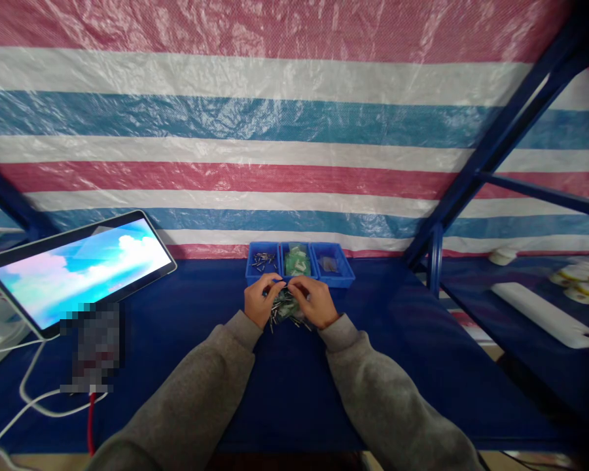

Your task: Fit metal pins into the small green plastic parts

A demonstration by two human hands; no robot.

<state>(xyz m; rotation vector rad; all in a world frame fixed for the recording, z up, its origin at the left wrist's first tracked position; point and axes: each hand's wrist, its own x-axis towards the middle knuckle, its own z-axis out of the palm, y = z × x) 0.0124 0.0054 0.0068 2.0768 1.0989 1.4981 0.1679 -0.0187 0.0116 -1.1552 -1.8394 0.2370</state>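
Ahead, blue bins (264, 277) hold screws (264, 261), green pieces (297, 261).

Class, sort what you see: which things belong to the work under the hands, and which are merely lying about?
In use: left hand, right hand, pile of small metal and green parts, three blue bins.

Lying about: tablet screen, white cables, white bar, tape rolls.

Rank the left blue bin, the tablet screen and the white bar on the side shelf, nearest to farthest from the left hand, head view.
From the left hand:
1. Left blue bin, just beyond it.
2. Tablet screen, off to the left.
3. White bar, far right on the side shelf.
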